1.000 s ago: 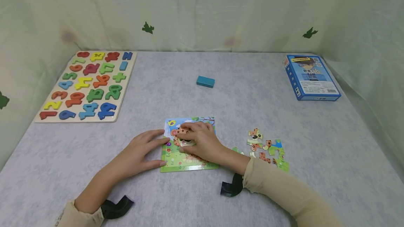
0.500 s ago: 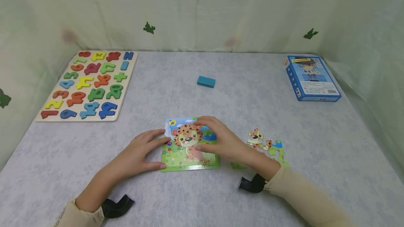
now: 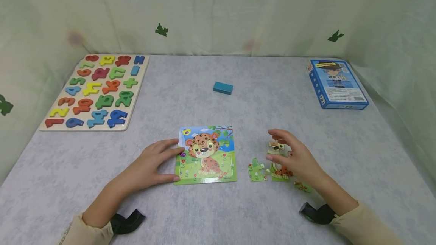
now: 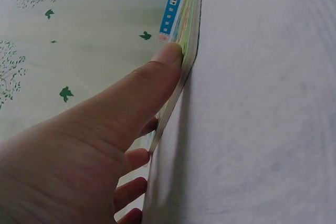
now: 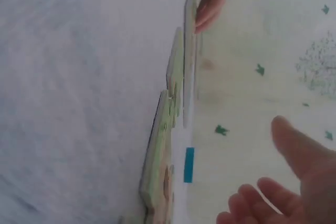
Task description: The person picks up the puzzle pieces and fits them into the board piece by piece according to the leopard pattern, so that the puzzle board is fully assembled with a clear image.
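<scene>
A square puzzle board [image 3: 207,167] with a leopard picture lies before me. My left hand [image 3: 148,165] rests at its left edge, thumb and fingertips touching it with fingers spread; in the left wrist view, the thumb [image 4: 142,82] lies against the edge. To the right, my right hand [image 3: 301,162] is over the loose puzzle pieces, thumb apart from the fingers, with nothing visible between them. A green piece [image 3: 256,175] and a piece with paws [image 3: 280,175] show beside it. Other pieces are partly hidden under the hand.
At the back left lies a board of coloured numbers [image 3: 128,124]. A teal block [image 3: 223,88] sits beyond the puzzle, and a blue box [image 3: 337,84] stands at the back right. A patterned curtain [image 3: 204,14] borders the table's far side.
My right hand has left the puzzle board and moved right to above the loose pieces, uncovering the leopard picture. The left hand has stayed at the board's left edge.
</scene>
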